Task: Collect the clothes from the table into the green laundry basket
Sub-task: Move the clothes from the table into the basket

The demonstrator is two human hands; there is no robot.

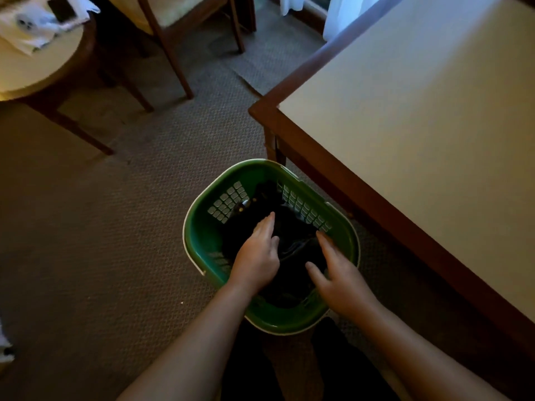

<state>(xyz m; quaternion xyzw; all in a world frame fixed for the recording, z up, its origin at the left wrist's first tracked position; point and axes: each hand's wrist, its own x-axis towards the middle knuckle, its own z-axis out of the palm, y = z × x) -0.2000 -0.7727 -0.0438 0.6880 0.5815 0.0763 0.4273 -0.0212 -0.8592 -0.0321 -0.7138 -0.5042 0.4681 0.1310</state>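
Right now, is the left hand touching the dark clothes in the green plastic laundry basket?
Cannot tell. Head view: the left hand, fingers straight, lies over the dark clothes inside the green basket, but the dim, top-down angle hides any gap.

Person is wearing dark, prob. black, trousers (252, 369) on both legs, showing at frame bottom btwn the arms. Left forearm (188, 342) & right forearm (419, 351) are showing bare to the frame edge. Left hand (256, 256) & right hand (341, 282) are showing bare too.
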